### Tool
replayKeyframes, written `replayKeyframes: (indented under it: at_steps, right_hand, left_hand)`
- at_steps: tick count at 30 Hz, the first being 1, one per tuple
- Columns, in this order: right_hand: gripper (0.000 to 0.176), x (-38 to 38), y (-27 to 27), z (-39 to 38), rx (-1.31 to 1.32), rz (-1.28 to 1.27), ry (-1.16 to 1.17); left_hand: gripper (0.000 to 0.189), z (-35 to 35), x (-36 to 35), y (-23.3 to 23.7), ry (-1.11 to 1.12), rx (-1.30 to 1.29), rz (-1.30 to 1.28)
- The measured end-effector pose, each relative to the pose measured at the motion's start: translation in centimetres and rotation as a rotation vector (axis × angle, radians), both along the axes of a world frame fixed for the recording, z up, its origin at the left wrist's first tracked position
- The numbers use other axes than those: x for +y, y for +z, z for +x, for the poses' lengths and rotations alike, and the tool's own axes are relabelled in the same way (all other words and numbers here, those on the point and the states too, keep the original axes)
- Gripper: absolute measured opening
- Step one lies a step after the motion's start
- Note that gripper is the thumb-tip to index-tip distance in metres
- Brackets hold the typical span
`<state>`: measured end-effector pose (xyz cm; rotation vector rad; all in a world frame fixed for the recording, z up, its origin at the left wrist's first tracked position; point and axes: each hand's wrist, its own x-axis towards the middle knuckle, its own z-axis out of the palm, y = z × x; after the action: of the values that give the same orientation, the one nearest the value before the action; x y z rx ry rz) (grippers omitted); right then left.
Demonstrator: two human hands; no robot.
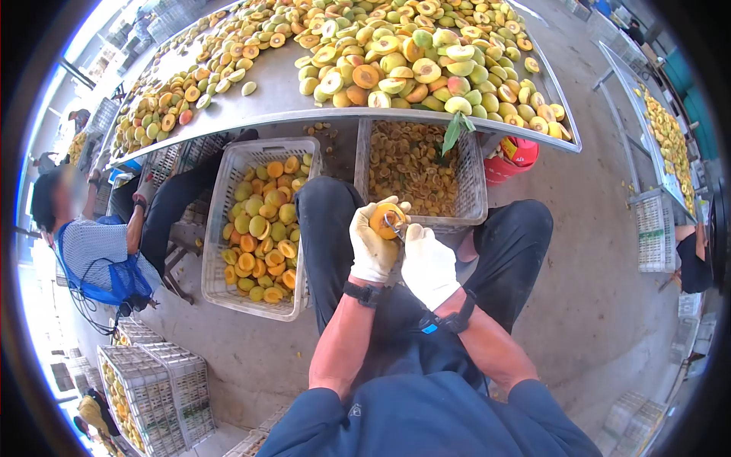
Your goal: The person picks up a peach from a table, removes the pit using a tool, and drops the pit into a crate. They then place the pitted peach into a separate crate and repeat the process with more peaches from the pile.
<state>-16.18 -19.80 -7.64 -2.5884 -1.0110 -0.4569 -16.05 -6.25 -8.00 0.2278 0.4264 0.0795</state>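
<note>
The halved yellow-orange fruit (383,218) sits above the person's knees, pinched in the curled fingers of the left hand (371,247), cut face up. The right hand (429,266) is closed around a small metal tool (395,225) whose tip touches the cut flesh; how the tool ends is too small to make out. Both hands wear white cloth gloves, with dark bands at the wrists.

Just beyond the hands, a pale plastic lattice crate (478,183) holds brownish scraps or pits. The hands cover part of its near rim, and a green leaf (453,131) hangs over its far edge. Beside it to the left, another crate (215,244) is filled with smooth cut halves. Both stand partly beneath a grey metal surface (282,87) heaped with a pile of fruit (411,61), green and orange. A red bucket (512,160) is half hidden under the surface's edge. At the left a seated co-worker (99,251) in a checked shirt reaches up to the surface. Stacked crates (167,388) stand on the concrete floor (601,289).
</note>
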Motion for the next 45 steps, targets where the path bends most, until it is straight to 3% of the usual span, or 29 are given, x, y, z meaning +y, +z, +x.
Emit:
replayKeyframes:
  at_steps: [7,11,17,23,27,29,32,35,37,41,45]
  right_hand:
    - [0.029,0.7,0.6,-0.3,0.080,-0.042,-0.027]
    - [0.026,0.8,0.1,-0.5,0.192,-0.072,-0.012]
    - [0.025,0.5,-0.3,-0.4,0.243,-0.034,0.077]
    - [0.027,-1.2,0.4,1.0,0.246,-0.074,0.249]
    - [0.027,-1.7,0.4,1.3,0.303,-0.096,0.301]
    - [0.025,-1.0,-0.1,0.3,0.359,-0.003,0.237]
    - [0.023,-0.4,-1.3,-0.3,0.370,0.158,0.248]
    - [0.022,-0.3,-0.5,-0.3,0.370,0.090,0.171]
    - [0.021,-0.6,-0.1,-0.3,0.329,-0.090,0.131]
    - [0.022,-0.7,-1.6,0.0,0.371,-0.016,0.177]
    - [0.024,-0.5,-1.6,0.0,0.659,0.192,0.200]
  left_hand:
    - [0.036,0.0,-0.6,1.7,0.104,0.116,-0.008]
    - [0.042,-0.3,-0.2,-0.5,0.091,0.037,-0.019]
    - [0.039,-0.5,-0.2,0.2,0.104,0.094,0.115]
    - [0.028,0.1,1.0,-1.6,-0.046,0.066,0.101]
    - [0.014,0.3,0.8,-1.6,-0.194,0.253,0.145]
    - [0.012,0.3,0.3,-0.9,-0.054,0.279,0.078]
    - [0.011,-0.1,0.2,-0.9,-0.016,0.210,0.065]
    - [0.011,-0.1,-0.1,-1.7,0.018,0.215,0.092]
    - [0.011,0.2,-0.3,-2.0,0.042,0.244,0.128]
    - [0.013,0.2,-0.4,-3.1,0.039,0.290,0.195]
    - [0.016,-0.1,-0.9,-2.3,0.081,0.222,0.275]
